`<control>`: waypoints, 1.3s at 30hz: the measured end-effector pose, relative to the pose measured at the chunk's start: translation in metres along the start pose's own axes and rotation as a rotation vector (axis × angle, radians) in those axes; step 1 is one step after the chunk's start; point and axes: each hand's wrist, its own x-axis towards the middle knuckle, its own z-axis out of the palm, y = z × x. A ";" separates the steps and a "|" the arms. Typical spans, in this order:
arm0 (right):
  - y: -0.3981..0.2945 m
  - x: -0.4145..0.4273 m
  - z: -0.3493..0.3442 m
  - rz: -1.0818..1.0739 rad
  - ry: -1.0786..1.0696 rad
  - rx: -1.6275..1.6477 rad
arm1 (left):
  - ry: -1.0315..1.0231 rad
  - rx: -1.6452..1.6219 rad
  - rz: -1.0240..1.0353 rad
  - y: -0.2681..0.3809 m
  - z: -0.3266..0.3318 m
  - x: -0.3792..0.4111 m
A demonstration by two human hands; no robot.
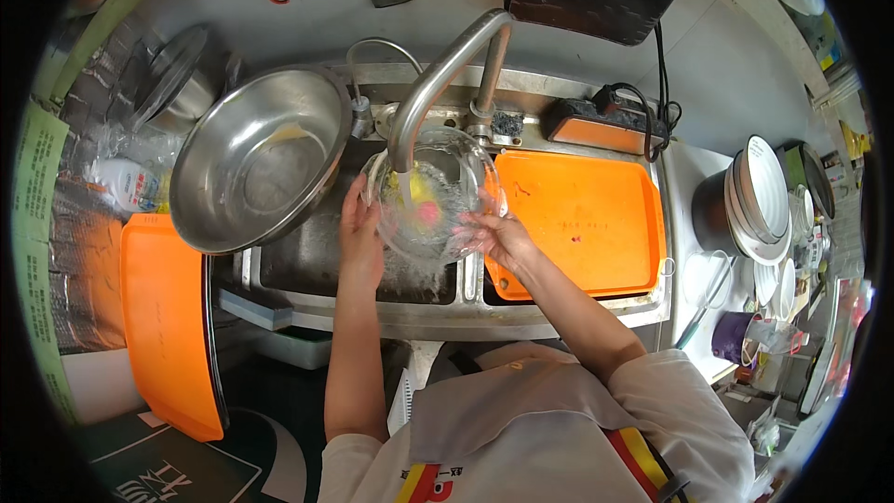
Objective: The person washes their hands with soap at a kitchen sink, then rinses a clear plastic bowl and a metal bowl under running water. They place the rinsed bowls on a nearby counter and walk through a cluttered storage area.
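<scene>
My left hand [361, 220] and my right hand [501, 232] hold a clear round bowl [447, 244] between them, one at each side. Water runs from the curved metal faucet [433, 84] into the bowl and spills off its near edge. Yellow and pink patches show through the splashing water; I cannot tell whether they are printed or loose. A second clear rim shows behind, perhaps another bowl. Below lies the left basin [300, 269] of a stainless steel sink.
A large steel basin [279, 161] leans over the sink's left side. An orange tray [580, 223] covers the right basin. Another orange tray [164, 321] stands at left. Behind are a scouring pad [508, 124] and a power strip [604, 127]. Stacked bowls [765, 188] stand at right.
</scene>
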 end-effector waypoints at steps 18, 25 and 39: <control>-0.061 -0.017 0.063 0.032 0.005 -0.919 | -0.054 -0.278 -0.511 -0.022 -0.040 -0.044; -0.069 0.009 0.023 -0.183 0.137 -0.886 | 0.013 0.044 -0.122 0.003 -0.010 -0.025; -0.116 0.071 0.019 -0.506 0.273 -1.126 | 0.052 -0.100 -0.303 0.023 -0.004 -0.042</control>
